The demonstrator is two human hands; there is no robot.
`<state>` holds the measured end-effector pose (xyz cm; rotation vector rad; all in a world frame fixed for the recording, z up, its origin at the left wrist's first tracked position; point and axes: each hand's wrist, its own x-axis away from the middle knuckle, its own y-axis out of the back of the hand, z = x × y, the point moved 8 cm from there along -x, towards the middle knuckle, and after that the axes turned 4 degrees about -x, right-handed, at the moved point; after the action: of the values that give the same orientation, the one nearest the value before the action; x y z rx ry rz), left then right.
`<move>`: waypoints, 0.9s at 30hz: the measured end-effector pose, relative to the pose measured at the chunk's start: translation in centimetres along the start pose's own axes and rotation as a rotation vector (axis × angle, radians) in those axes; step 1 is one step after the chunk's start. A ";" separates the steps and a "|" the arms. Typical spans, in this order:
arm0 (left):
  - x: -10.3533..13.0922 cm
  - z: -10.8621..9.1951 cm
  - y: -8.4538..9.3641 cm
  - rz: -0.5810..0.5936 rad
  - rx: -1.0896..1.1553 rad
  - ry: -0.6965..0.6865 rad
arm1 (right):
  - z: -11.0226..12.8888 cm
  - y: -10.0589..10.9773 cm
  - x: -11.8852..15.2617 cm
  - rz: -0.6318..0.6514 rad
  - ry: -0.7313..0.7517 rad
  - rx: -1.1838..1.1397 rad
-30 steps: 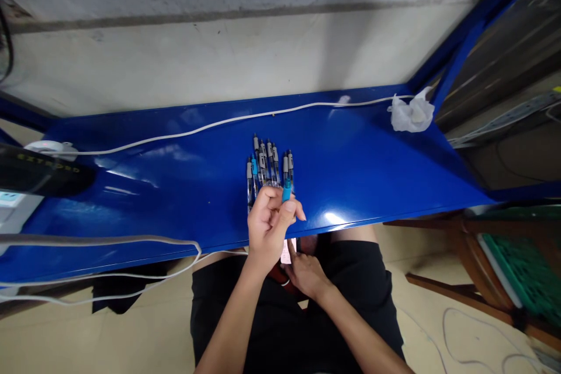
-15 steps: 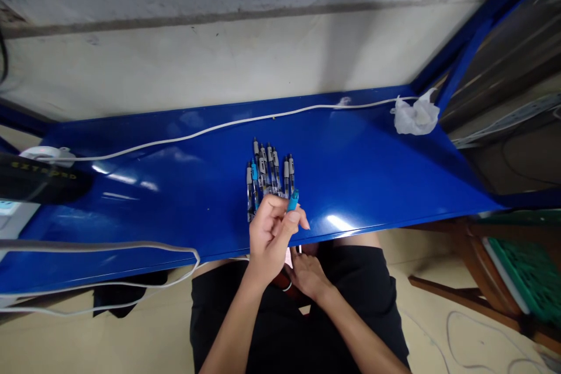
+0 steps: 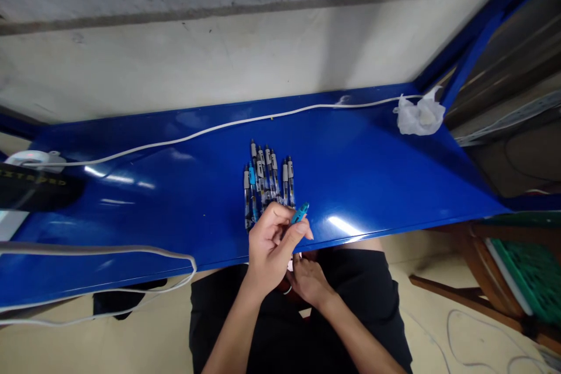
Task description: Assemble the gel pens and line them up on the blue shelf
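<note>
My left hand (image 3: 272, 241) is closed in a pinch on a blue-topped pen (image 3: 300, 213), held tilted over the front edge of the blue table (image 3: 184, 198). The pen's lower part is hidden behind my fingers. Just beyond that hand lie several clear pens with grey clips (image 3: 268, 158), side by side. Among them is a pen with a blue clip (image 3: 252, 174). Below the table edge, over my lap, my right hand (image 3: 309, 280) is closed against a small pale, bright thing (image 3: 291, 265), mostly hidden, whose kind I cannot make out.
A white cable (image 3: 228, 125) runs along the back of the table to a crumpled white plastic bag (image 3: 421, 115) at the right. At the left are a black box with lettering (image 3: 39, 186) and looped white cables (image 3: 144, 250). A wooden stool (image 3: 468, 286) stands at the right.
The blue pen in my left hand has tipped to the right, and the hand has shifted slightly right and lower. My right hand stays in nearly the same place. The view has shifted a little.
</note>
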<state>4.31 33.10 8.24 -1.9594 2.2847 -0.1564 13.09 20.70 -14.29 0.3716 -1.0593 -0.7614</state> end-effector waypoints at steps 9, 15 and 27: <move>0.1 -0.1 0.0 0.058 -0.027 -0.038 | 0.0 -0.5 1.1 0.026 0.022 -0.054; 0.1 0.2 0.2 0.034 0.018 -0.040 | 0.4 -1.8 3.0 0.092 0.105 -0.013; 0.1 0.3 0.1 0.013 0.063 -0.013 | 0.8 -1.8 2.7 0.117 0.127 -0.029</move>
<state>4.25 33.07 7.88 -1.9099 2.2554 -0.2113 12.42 17.57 -13.35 0.3261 -0.9416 -0.6397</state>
